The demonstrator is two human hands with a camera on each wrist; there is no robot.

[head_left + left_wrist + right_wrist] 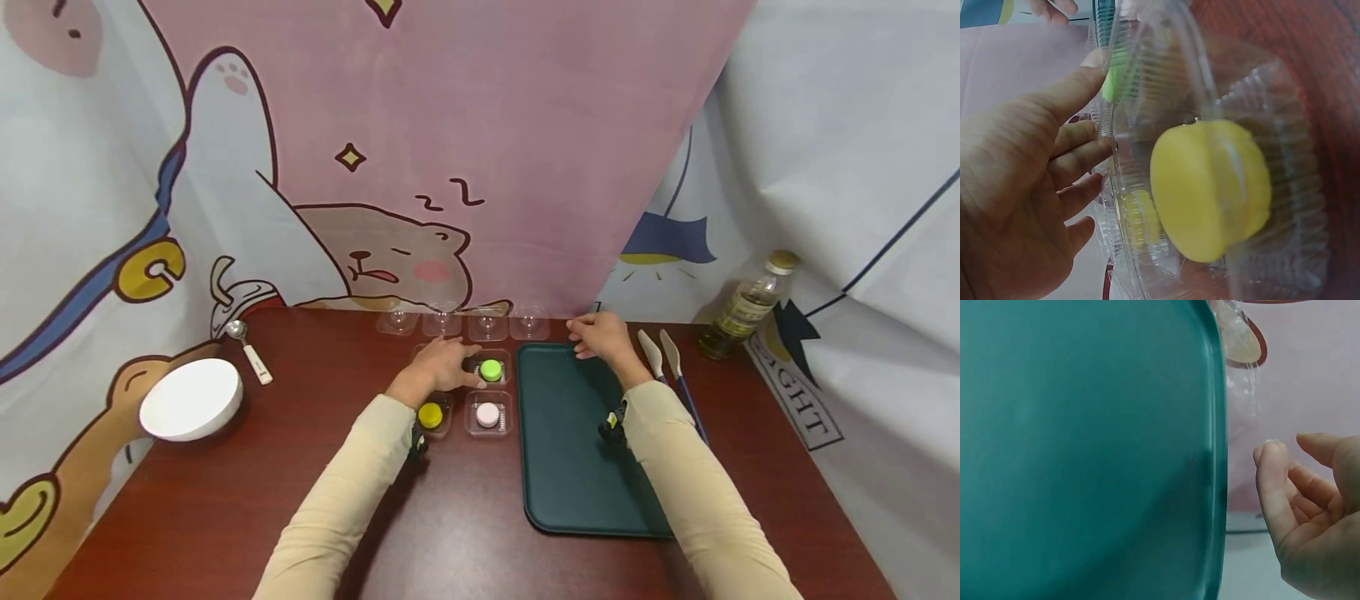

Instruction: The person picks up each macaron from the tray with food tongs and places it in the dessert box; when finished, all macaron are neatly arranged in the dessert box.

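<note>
My left hand (pixel 442 364) reaches over a cluster of small clear plastic boxes, its fingers spread and nothing gripped. Thumb and fingertips lie close to the box with the green macaron (pixel 491 370). Below the wrist sits a yellow macaron (pixel 431 415) in its own box, with a pink macaron (pixel 487 415) in the box to its right. A second yellow macaron (pixel 1140 217) shows in the left wrist view, mostly covered by my hand in the head view. My right hand (pixel 602 335) hovers by the far edge of the dark green tray (pixel 577 450), fingers loosely bent around nothing.
Several clear domed lids (pixel 487 327) line the back edge of the table. To the right are two tongs-like arms with blue handles (pixel 692 408) and an oil bottle (pixel 748 308). A white bowl (pixel 192 400) and a metal scoop (pixel 250 353) are at left.
</note>
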